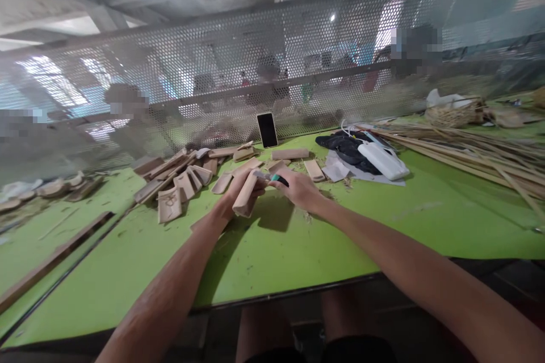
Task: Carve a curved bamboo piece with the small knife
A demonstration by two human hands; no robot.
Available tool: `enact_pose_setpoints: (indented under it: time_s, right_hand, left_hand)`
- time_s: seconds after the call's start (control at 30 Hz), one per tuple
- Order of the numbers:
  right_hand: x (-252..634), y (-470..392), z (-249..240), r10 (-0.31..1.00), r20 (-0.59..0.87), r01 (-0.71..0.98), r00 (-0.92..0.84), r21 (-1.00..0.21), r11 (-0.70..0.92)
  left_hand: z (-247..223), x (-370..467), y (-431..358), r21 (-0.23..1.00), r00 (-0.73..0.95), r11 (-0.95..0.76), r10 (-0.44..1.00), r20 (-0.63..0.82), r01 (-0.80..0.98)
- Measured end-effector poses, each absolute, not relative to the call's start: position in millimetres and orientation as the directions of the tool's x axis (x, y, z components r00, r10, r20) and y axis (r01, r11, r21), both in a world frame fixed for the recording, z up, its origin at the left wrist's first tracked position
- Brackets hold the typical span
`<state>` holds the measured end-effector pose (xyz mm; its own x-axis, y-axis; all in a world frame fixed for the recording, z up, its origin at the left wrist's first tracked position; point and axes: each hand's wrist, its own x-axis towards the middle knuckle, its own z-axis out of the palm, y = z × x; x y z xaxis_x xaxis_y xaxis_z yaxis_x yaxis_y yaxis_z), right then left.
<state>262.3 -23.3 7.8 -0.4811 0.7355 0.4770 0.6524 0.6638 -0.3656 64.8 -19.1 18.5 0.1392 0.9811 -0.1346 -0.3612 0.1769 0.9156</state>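
My left hand [230,199] is wrapped round a pale wooden piece [246,195], which is long and tilted above the green table [298,264]. My right hand [300,187] is closed on a small knife [279,180] with a green and black handle. The knife's blade rests at the far end of the wooden piece, close to my left fingers. Small shavings lie on the table around both hands. Part of the left fingers is hidden behind the wooden piece.
Several wooden pieces [170,204] are heaped at the left. A phone [267,130] leans on the perforated screen [221,45]. To the right are a dark cloth [351,151], a white power bank [384,161] and long strips [460,150]. People are visible beyond the screen.
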Motion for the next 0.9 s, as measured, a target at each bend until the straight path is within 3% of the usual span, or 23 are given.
enact_pose_setpoints:
  time_s: [0.1,0.33,0.53,0.7,0.9]
  right_hand:
    - [262,-26,11,0.732,0.474,0.660,-0.490,-0.347,0.667]
    - [258,-27,10,0.717,0.486,0.638,-0.501,-0.353,0.685]
    - [272,-9,8,0.799,0.460,0.670,-0.387,-0.455,0.587]
    - [280,-5,15,0.782,0.490,0.593,-0.384,-0.519,0.616]
    - [259,-30,11,0.640,0.431,0.394,-0.635,-0.533,0.749]
  left_hand:
    - [22,65,-24,0.879,0.254,0.276,0.949,-0.185,-0.389]
    - [25,63,-34,0.877,0.225,0.227,0.964,-0.141,-0.424]
    - [20,61,-22,0.875,0.495,0.387,0.844,-0.209,-0.290]
    - [20,63,-18,0.879,0.243,0.164,0.968,-0.056,-0.448]
    - [21,61,-8,0.894,-0.033,0.121,0.988,-0.149,-0.430]
